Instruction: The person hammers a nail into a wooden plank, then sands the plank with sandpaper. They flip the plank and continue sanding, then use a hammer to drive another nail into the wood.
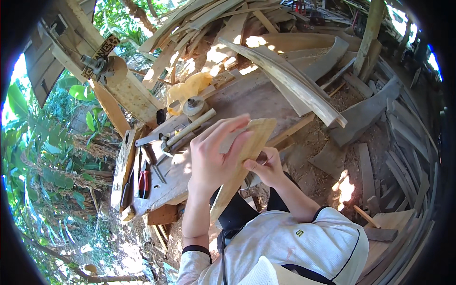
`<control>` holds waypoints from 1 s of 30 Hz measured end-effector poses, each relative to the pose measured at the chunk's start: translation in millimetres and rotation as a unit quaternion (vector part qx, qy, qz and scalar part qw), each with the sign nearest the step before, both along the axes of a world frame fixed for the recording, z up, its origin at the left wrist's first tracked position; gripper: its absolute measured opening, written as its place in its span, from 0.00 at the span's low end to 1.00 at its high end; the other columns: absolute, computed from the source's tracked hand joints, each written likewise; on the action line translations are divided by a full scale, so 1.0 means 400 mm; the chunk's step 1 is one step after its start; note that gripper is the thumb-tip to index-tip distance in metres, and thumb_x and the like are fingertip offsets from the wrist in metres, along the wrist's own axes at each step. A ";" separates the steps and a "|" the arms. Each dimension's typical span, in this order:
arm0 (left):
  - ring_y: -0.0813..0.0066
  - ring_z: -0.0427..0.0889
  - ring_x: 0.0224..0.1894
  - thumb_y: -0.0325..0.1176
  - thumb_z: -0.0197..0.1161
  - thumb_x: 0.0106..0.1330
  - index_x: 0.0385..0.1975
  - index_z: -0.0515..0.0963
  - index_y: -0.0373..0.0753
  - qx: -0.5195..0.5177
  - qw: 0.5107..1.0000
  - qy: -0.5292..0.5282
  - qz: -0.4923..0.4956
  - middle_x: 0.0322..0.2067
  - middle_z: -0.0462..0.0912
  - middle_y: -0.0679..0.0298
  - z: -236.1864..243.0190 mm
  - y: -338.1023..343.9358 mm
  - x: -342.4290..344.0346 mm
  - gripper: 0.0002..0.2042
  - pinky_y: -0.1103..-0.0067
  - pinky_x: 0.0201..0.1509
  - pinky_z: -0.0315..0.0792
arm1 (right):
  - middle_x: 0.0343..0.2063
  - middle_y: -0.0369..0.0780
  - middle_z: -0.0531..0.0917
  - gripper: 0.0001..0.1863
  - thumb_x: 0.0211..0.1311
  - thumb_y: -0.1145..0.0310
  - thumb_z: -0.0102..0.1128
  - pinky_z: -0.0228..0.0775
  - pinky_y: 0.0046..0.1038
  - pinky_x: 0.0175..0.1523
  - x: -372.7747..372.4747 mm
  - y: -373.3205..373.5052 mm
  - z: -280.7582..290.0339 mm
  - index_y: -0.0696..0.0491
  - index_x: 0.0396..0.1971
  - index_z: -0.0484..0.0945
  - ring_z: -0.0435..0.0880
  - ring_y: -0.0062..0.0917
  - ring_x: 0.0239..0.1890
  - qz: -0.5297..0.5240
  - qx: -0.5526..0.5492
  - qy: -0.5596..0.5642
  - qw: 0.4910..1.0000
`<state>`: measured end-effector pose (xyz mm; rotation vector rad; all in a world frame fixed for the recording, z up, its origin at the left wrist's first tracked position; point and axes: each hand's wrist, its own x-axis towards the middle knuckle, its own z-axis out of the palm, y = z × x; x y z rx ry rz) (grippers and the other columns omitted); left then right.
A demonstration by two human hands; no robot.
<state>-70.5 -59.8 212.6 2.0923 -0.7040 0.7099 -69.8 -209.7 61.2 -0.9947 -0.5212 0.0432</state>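
Gripping wooden board (239, 166), curled right hand (269, 167)

A: What lies on the workbench (166, 187)?
B: At its left end, red-handled pliers (147, 178). Farther along, a hammer (192, 127) with a pale wooden handle, its head toward the left.
A: And beyond the hammer?
B: A squat, round container (194, 110), just beside a crumpled yellow plastic bag (192, 86).
A: What's behind the bench?
B: A heap of loose boards (204, 21), patched with sunlight.
A: Off to the right?
B: A rough wooden post (370, 40), with a broad curved plank (363, 118) lower down.
A: Far left?
B: Green leafy plants (57, 178).
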 end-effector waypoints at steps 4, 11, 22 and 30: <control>0.67 0.91 0.34 0.25 0.71 0.65 0.41 0.86 0.31 -0.058 0.997 0.055 0.014 0.33 0.89 0.53 -0.022 -0.036 0.004 0.08 0.77 0.38 0.81 | 0.40 0.36 0.88 0.17 0.68 0.69 0.71 0.77 0.22 0.46 -0.002 -0.008 0.003 0.63 0.50 0.81 0.83 0.13 0.41 -0.001 0.002 0.014 1.000; 0.70 0.90 0.32 0.28 0.69 0.68 0.39 0.86 0.29 -0.119 0.988 0.083 0.051 0.26 0.87 0.54 -0.076 -0.052 0.002 0.07 0.78 0.36 0.80 | 0.37 0.34 0.87 0.16 0.68 0.69 0.71 0.74 0.19 0.41 0.002 -0.003 -0.012 0.62 0.50 0.82 0.80 0.10 0.37 -0.013 -0.051 0.004 0.999; 0.74 0.82 0.46 0.34 0.50 0.82 0.60 0.76 0.26 -0.142 0.900 0.340 -0.231 0.41 0.85 0.58 -0.134 -0.015 0.006 0.18 0.73 0.57 0.76 | 0.36 0.36 0.87 0.14 0.67 0.68 0.71 0.78 0.24 0.46 0.016 -0.001 0.014 0.59 0.46 0.81 0.85 0.17 0.38 -0.109 -0.143 -0.137 0.974; 0.64 0.84 0.37 0.30 0.52 0.79 0.63 0.75 0.32 -0.065 0.957 0.262 -0.108 0.34 0.82 0.57 -0.131 -0.028 -0.039 0.17 0.72 0.46 0.77 | 0.28 0.38 0.85 0.09 0.75 0.69 0.61 0.75 0.25 0.42 0.063 -0.132 -0.035 0.61 0.42 0.82 0.80 0.16 0.33 0.053 -0.307 -0.107 0.944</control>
